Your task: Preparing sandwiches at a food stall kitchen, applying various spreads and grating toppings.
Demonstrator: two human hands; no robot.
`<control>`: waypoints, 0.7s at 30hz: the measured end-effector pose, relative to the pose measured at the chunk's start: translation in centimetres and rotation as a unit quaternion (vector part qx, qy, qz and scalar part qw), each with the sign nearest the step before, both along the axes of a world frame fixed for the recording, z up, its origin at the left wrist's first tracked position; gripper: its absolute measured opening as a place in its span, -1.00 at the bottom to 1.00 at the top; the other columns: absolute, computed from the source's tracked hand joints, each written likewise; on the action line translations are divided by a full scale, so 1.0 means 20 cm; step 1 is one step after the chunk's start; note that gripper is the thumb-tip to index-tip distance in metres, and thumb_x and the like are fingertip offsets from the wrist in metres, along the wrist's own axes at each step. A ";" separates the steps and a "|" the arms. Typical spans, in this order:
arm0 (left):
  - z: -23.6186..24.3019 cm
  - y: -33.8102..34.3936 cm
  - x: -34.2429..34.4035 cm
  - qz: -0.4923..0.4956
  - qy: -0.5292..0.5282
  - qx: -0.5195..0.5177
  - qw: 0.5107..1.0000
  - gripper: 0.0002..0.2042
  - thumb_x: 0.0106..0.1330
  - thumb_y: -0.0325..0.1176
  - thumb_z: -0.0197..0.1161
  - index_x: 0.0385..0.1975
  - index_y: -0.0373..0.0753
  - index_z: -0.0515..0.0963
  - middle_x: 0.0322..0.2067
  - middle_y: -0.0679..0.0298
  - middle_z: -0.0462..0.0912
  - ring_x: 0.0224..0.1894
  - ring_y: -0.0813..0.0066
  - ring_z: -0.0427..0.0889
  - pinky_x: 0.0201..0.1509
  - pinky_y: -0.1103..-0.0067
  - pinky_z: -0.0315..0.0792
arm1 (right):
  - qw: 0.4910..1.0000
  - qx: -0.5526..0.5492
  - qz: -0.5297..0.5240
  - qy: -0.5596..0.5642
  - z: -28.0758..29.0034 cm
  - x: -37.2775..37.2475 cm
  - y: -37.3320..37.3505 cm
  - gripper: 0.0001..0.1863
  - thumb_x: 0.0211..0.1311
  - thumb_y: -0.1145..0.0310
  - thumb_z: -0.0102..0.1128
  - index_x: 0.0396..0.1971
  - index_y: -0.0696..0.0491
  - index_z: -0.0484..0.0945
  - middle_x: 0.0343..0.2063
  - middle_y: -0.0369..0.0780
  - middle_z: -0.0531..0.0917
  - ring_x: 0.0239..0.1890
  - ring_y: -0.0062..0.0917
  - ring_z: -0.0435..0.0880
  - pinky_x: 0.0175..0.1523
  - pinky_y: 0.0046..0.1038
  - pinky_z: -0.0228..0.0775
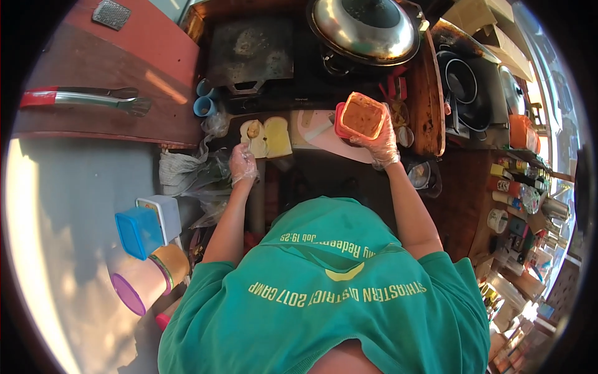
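My left hand (243,163), in a clear plastic glove, grips a spoon (248,139) over a slice of white bread (260,148), where a dab of brownish spread (253,128) shows. Beside it lies another slice (278,128) with a yellow piece on it, perhaps cheese. My gloved right hand (381,142) holds an open square tub (362,115) of orange-brown spread, tilted toward me, with a red piece, possibly its lid, behind it. Under that hand is a pale pink board (336,151) with a light utensil on it, partly hidden.
Behind are a flat griddle (249,53) and domed pot (363,28). Blue cups (202,106) stand left of the bread; metal tongs (81,97) lie on a dark red surface (124,43). Black pans (458,84) stand right. Plastic containers (137,232) are lower left, crowded shelves (517,230) far right.
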State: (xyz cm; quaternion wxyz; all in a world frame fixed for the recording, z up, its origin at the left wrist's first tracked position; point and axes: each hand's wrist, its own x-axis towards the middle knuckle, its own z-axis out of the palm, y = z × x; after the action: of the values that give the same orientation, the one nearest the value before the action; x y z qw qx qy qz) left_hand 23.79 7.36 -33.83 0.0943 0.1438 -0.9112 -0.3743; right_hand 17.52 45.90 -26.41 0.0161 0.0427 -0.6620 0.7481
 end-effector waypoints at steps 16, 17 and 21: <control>-0.06 -0.02 -0.01 -0.191 0.123 -0.259 0.939 -0.84 0.09 -0.51 0.13 -0.31 -0.20 0.49 -0.50 0.09 0.59 -0.47 0.03 0.62 -0.41 0.21 0.51 | 0.930 0.302 -0.167 -0.130 -0.20 0.56 0.13 -0.47 0.03 0.31 0.50 -0.01 0.19 0.51 -0.15 -0.12 0.66 -0.13 -0.46 0.69 -0.01 -0.43 0.54; -0.08 -0.03 0.00 -0.190 0.120 -0.259 0.939 -0.84 0.09 -0.51 0.13 -0.31 -0.20 0.49 -0.50 0.09 0.59 -0.47 0.03 0.62 -0.41 0.21 0.51 | 0.930 0.302 -0.165 -0.132 -0.21 0.60 0.11 -0.47 0.03 0.31 0.50 -0.01 0.19 0.51 -0.15 -0.12 0.66 -0.13 -0.46 0.69 -0.01 -0.43 0.54; -0.17 -0.04 0.05 -0.214 0.102 -0.224 0.945 -0.94 0.16 -0.49 0.13 -0.39 -0.18 0.48 -0.55 0.12 0.56 -0.49 0.01 0.60 -0.45 0.21 0.49 | 0.934 0.326 -0.063 -0.135 -0.15 0.67 -0.03 -0.77 0.14 0.31 0.39 -0.29 0.13 0.63 -0.41 -0.16 0.69 -0.39 -0.50 0.72 -0.21 -0.44 0.57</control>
State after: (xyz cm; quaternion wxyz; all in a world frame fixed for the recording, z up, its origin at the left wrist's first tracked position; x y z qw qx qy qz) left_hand 24.81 6.54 -37.26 0.1341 -0.1182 -0.9663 -0.1850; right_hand 30.91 45.38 -29.49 -0.0416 -0.0975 -0.8666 0.4876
